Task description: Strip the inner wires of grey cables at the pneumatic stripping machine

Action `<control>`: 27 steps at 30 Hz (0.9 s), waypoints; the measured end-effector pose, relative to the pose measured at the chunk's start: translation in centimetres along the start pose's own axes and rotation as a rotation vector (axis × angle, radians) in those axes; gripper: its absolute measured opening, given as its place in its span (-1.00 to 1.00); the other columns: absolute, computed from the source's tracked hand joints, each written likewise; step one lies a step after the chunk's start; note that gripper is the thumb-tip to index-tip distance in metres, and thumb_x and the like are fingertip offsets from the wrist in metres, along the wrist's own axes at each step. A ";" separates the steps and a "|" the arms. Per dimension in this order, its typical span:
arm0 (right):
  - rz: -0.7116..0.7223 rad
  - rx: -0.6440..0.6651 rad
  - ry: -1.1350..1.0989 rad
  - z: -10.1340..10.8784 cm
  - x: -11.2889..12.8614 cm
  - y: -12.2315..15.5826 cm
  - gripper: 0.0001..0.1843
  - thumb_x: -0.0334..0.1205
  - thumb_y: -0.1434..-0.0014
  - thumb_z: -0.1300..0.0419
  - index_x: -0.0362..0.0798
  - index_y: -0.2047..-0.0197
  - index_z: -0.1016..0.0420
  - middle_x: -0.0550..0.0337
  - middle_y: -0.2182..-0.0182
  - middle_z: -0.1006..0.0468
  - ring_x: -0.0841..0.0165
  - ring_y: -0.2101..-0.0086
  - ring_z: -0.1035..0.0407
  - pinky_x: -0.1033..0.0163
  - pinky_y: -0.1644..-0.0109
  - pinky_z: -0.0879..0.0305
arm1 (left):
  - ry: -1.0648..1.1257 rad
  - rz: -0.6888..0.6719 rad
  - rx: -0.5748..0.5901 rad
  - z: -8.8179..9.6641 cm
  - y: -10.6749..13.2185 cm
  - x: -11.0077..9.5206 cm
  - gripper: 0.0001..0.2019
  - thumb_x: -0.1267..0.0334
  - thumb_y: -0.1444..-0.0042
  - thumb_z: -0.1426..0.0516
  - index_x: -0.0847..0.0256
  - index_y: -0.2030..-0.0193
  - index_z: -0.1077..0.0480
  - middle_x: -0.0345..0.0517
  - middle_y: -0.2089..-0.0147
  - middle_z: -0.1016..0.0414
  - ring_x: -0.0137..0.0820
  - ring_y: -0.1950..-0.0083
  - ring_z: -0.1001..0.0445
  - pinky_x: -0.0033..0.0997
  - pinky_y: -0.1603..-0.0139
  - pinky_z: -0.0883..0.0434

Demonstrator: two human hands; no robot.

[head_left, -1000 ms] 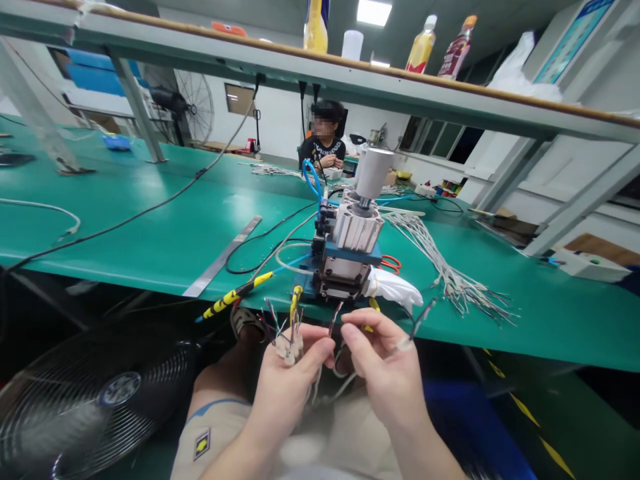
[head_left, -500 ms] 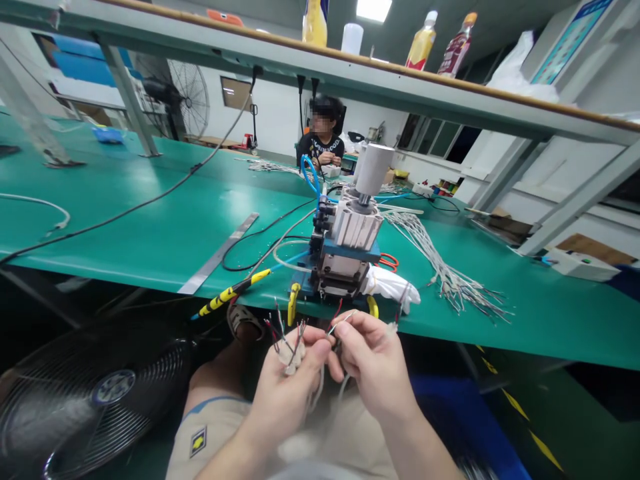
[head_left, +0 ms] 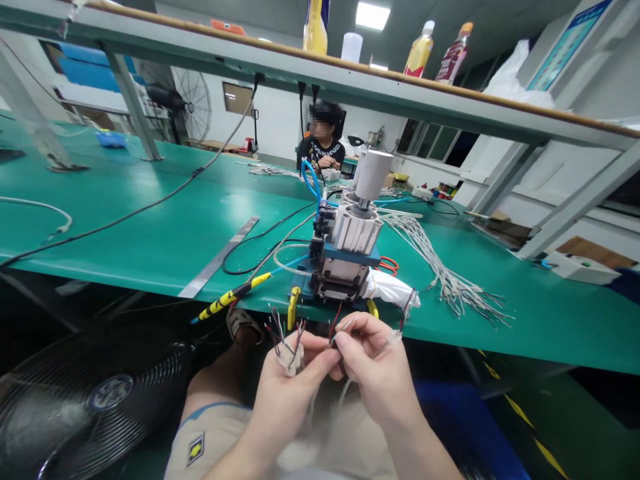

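Note:
My left hand (head_left: pixel 290 380) is closed round a small bundle of white cables (head_left: pixel 289 353), whose thin coloured wire ends fan upward. My right hand (head_left: pixel 375 363) pinches thin wires (head_left: pixel 343 325) between thumb and forefinger, and another white cable end (head_left: pixel 403 320) sticks out past its knuckles. Both hands meet just below the front of a small pneumatic machine (head_left: pixel 350 247) with a grey cylinder on top, standing at the edge of the green bench (head_left: pixel 150 233).
A heap of white cables (head_left: pixel 450 280) lies right of the machine, with orange-handled scissors (head_left: pixel 389 265) and a white cloth (head_left: pixel 393 288). A steel ruler (head_left: pixel 220 257) and a yellow-black tool (head_left: pixel 230 297) lie left. A floor fan (head_left: pixel 90 400) stands lower left. Another person (head_left: pixel 323 143) sits beyond.
My right hand has drawn in toward the left hand, and its fingers have closed on the thin wires. The cable end by its knuckles moved with it.

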State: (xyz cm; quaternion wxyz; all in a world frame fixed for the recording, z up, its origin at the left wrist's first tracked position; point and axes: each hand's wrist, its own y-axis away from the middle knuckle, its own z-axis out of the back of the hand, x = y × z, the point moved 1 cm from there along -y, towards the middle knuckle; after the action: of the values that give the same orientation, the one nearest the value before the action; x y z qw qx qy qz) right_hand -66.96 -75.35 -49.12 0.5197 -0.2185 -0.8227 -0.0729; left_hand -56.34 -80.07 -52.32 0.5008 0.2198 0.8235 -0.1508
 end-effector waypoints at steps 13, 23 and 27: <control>0.164 0.016 0.156 0.8 -0.3 -0.5 -0.84 -0.13 -0.24 -0.28 -0.01 0.21 -0.65 0.18 0.33 -0.50 0.69 0.69 0.01 0.44 0.67 0.10 | -0.022 0.015 0.095 0.2 0.3 -0.4 -0.65 -0.02 -0.14 -0.26 0.28 0.28 -0.39 -0.17 0.56 -0.55 -0.66 0.65 -0.17 -0.66 0.57 -0.14; 0.043 -0.089 0.031 0.6 0.3 -0.5 -0.73 -0.08 -0.04 -0.45 -0.07 0.28 -0.59 0.42 0.67 -0.27 0.67 0.72 0.09 0.51 0.70 0.15 | -0.073 -0.022 0.019 0.0 0.1 -0.4 -0.68 0.02 -0.10 -0.29 0.25 0.32 -0.39 -0.18 0.56 -0.54 -0.56 0.55 -0.35 -0.62 0.53 -0.20; 0.040 -0.080 0.142 0.7 0.5 -0.4 -0.73 -0.09 -0.01 -0.47 -0.11 0.37 -0.58 0.38 0.66 -0.30 0.66 0.72 0.07 0.49 0.71 0.18 | -0.092 -0.009 0.008 -0.1 0.1 -0.3 -0.72 0.08 -0.10 -0.29 0.24 0.31 -0.37 -0.18 0.55 -0.55 -0.56 0.58 -0.33 -0.60 0.54 -0.21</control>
State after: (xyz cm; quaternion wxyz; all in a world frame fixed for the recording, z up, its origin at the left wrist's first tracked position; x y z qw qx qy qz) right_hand -67.90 -75.33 -48.96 0.5690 -0.2498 -0.7756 -0.1108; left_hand -56.27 -80.03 -52.03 0.5364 0.2112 0.8001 -0.1662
